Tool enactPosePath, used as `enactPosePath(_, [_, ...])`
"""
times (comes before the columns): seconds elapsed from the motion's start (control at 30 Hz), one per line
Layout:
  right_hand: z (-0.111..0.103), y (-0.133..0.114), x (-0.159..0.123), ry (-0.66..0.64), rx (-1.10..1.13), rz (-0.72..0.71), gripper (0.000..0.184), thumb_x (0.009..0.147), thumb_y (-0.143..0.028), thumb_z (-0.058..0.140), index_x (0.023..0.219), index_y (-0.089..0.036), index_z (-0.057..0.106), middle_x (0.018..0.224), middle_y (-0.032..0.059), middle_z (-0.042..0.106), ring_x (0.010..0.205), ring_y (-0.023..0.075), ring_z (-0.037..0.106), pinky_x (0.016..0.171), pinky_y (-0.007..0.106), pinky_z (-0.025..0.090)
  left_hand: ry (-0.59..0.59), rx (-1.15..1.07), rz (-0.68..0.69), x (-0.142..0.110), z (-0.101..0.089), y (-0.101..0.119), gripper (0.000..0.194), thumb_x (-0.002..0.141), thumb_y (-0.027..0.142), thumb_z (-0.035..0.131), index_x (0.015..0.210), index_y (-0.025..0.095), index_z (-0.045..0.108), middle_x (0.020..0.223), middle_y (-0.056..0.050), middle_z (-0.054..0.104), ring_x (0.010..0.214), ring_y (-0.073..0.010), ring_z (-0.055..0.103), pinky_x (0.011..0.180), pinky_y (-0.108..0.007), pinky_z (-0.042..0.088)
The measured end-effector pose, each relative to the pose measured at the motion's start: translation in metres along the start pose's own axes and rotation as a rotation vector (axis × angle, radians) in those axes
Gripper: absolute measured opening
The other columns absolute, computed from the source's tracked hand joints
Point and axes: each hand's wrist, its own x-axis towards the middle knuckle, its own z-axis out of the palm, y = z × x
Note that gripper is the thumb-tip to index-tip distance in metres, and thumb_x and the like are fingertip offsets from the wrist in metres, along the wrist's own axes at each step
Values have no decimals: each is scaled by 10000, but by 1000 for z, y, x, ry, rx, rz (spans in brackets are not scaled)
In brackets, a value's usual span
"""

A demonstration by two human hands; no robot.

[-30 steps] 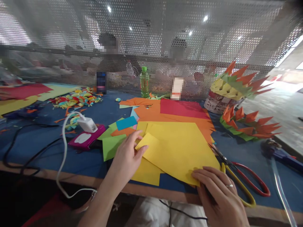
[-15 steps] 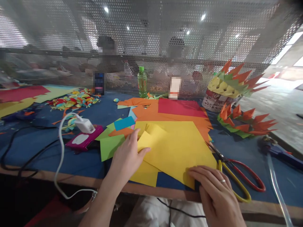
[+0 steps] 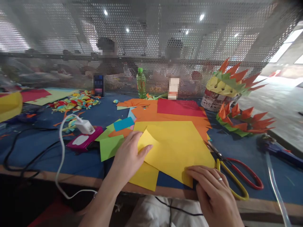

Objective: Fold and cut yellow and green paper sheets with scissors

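Observation:
A large sheet of yellow paper [image 3: 176, 146] lies in front of me, its lower right corner near the table's front edge. My left hand [image 3: 131, 154] holds its curled-up left part between thumb and fingers. At the lower right corner my right hand [image 3: 210, 184], wearing a ring, has its fingers together on the paper; its thumb is partly hidden below. Another yellow piece [image 3: 145, 176] shows underneath. Scissors [image 3: 224, 159] with one red and one yellow handle lie partly open beside my right hand.
Orange paper [image 3: 146, 113] and red paper [image 3: 178, 107] lie behind. Green paper [image 3: 110, 148], a magenta box [image 3: 84, 140] with a white charger [image 3: 85, 126] and cables are left. Folded paper crowns [image 3: 246, 121], a glue gun [image 3: 281, 153] and a bottle [image 3: 141, 83] stand or lie around.
The curled left part of the yellow sheet has shifted slightly in my left hand and its bump has smoothed. Another yellow sheet at the far left has risen. My right hand has hardly moved.

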Motion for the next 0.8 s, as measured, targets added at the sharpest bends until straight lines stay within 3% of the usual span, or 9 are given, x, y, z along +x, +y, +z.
enactPosePath(0.13, [1, 0, -1, 5, -9, -5, 336, 889, -51, 481, 1143, -215, 627, 1104, 15, 749, 1024, 196, 647, 949, 340, 383, -56, 106, -28, 4, 3, 3, 554, 898, 337, 658, 1363, 123, 447, 1349, -212, 585, 1245, -363, 580, 980, -450, 485])
enactPosePath(0.33, [3, -1, 1, 21, -9, 3, 323, 892, -52, 472, 1117, -203, 646, 1087, 26, 755, 1013, 202, 651, 938, 346, 385, -90, 140, -129, 9, 6, 7, 672, 851, 330, 715, 1394, 79, 408, 1337, -256, 574, 1226, -387, 596, 950, -449, 496])
enactPosePath(0.5, [5, 0, -2, 10, 5, 23, 324, 900, -58, 476, 1128, -216, 644, 1103, 18, 748, 1020, 204, 642, 945, 356, 381, 1, 86, -167, 9, 1, 8, 591, 839, 254, 703, 1372, 164, 464, 1257, -176, 649, 1114, -337, 665, 894, -414, 508])
enactPosePath(0.6, [5, 1, -4, 2, 4, 23, 325, 897, -63, 484, 1136, -220, 638, 1119, 16, 743, 1038, 208, 635, 960, 364, 373, -11, -43, -195, 9, -5, 8, 563, 849, 260, 679, 1375, 174, 499, 1144, -139, 712, 1046, -324, 690, 874, -406, 507])
enactPosePath(0.8, [5, 1, -5, 8, 16, 45, 310, 906, -78, 491, 1131, -232, 638, 1110, 14, 740, 1023, 211, 643, 935, 372, 407, -66, -362, -196, 7, -17, 6, 285, 834, 430, 670, 964, 182, 725, 912, -80, 771, 903, -302, 720, 775, -346, 548])
